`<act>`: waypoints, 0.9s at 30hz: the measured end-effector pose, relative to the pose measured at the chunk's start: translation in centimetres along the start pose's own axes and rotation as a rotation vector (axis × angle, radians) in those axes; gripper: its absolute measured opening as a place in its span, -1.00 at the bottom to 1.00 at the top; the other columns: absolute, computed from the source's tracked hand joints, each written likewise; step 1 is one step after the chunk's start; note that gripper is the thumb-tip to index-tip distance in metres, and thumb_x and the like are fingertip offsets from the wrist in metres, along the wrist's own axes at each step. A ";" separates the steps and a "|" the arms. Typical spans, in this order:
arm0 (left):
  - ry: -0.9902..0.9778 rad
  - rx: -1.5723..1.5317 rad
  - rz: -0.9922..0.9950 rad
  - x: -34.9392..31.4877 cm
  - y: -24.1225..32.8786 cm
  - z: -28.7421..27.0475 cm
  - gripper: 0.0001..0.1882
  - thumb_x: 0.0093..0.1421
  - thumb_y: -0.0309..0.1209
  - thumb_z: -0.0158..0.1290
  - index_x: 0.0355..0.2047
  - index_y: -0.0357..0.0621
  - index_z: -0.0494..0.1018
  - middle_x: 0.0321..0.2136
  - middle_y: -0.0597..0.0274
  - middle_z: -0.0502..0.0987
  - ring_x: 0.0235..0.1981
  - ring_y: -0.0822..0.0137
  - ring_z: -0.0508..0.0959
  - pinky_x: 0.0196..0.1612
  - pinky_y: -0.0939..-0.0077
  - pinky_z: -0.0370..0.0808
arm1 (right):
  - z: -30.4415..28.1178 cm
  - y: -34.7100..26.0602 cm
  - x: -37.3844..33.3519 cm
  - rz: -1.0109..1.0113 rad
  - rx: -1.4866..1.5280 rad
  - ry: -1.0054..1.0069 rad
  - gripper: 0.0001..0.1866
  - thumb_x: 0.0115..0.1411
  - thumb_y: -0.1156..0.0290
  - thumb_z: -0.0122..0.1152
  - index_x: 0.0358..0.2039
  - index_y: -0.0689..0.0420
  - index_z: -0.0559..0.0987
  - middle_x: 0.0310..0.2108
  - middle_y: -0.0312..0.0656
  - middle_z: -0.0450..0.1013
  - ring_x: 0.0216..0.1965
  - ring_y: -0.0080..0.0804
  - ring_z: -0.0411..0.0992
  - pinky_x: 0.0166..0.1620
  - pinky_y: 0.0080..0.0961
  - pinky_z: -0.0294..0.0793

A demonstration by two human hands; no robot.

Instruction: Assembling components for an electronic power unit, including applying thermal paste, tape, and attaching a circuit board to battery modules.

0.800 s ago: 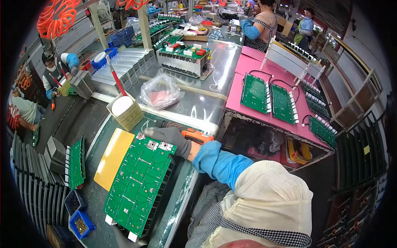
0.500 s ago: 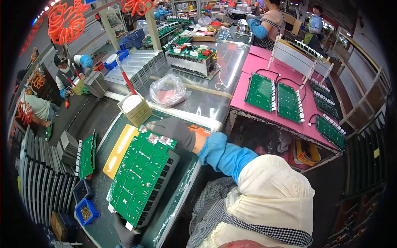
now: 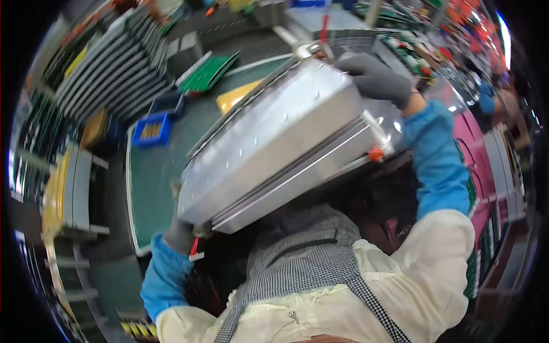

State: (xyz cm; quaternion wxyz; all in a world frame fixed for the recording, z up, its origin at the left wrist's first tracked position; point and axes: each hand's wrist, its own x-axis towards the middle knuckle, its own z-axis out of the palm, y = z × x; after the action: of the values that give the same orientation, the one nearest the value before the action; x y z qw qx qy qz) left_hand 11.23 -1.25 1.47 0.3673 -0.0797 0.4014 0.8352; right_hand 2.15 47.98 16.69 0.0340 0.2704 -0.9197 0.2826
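Both my hands hold a long circuit board unit (image 3: 280, 131), tilted up off the table. Its smooth silver metal housing faces me, and the green board side is hidden. My left hand (image 3: 182, 233), in a grey glove, grips the lower left end, its fingers partly behind the metal. At the upper right end, my right hand (image 3: 382, 81), also gloved in grey, closes on the corner. A small red-and-white piece (image 3: 196, 249) hangs beside my left hand. Near the right end of the unit shows an orange-tipped white piece (image 3: 374, 150). The picture is somewhat blurred.
Beyond the unit, the green-topped table (image 3: 154, 188) carries a yellow plate (image 3: 237, 96), a blue bin (image 3: 151, 130) of small parts and a green circuit board (image 3: 209, 72). Stacked metal panels (image 3: 114, 71) stand at the far left. A pink-covered table (image 3: 473, 143) lies to the right.
The unit has been lifted off the table and turned, so its metal housing shows instead of the green board. Both hands rose with it, and the view has swung to the left.
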 end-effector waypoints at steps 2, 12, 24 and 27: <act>-0.068 -0.099 -0.215 -0.6 -1.0 1.1 -0.07 0.18 0.51 -0.37 0.09 -0.07 0.38 -0.50 0.19 0.55 -0.89 0.63 -0.05 -0.87 0.77 -0.02 | 1.6 0.0 -0.8 0.110 0.201 -0.105 -0.64 0.26 0.20 0.22 -0.12 0.25 0.62 -0.38 -0.12 0.59 -0.34 -0.44 0.55 -0.25 -0.44 0.52; 0.019 0.152 -0.246 0.0 0.4 0.3 0.26 0.01 0.65 -0.63 0.22 -0.27 0.26 -0.54 -0.34 0.50 -0.93 0.62 0.05 -0.92 0.81 0.00 | 11.0 6.4 -0.6 0.406 0.277 -0.246 -0.63 0.30 0.29 0.13 -0.03 0.30 0.58 -0.20 -0.11 0.61 -0.17 -0.40 0.53 -0.03 -0.46 0.47; -0.047 0.898 -0.100 -0.5 1.3 0.9 0.11 0.09 0.58 -0.41 0.11 -0.27 0.39 -0.46 0.13 0.56 -0.68 0.55 0.35 -0.61 0.66 0.28 | 4.4 8.1 2.3 0.305 -0.441 -0.178 -0.75 0.14 0.22 0.25 -0.24 0.09 0.63 -0.34 -0.06 0.58 -0.28 -0.09 0.56 -0.18 -0.20 0.51; 0.159 1.354 0.158 -3.1 3.2 2.5 0.03 0.04 0.32 0.16 0.22 -0.34 0.28 -0.14 0.01 0.56 -0.12 0.23 0.56 -0.04 0.32 0.49 | 3.9 9.1 0.0 0.172 -0.552 -0.182 -0.65 0.09 0.11 0.32 -0.20 0.06 0.61 -0.34 -0.06 0.57 -0.26 -0.05 0.55 -0.19 -0.09 0.48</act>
State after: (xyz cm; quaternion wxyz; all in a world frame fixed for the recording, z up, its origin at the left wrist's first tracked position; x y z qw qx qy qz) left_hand 11.69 -2.43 6.36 0.2437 0.1360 0.8653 0.4164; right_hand -2.20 52.25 8.84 -0.0008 0.1961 -0.9806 -0.0015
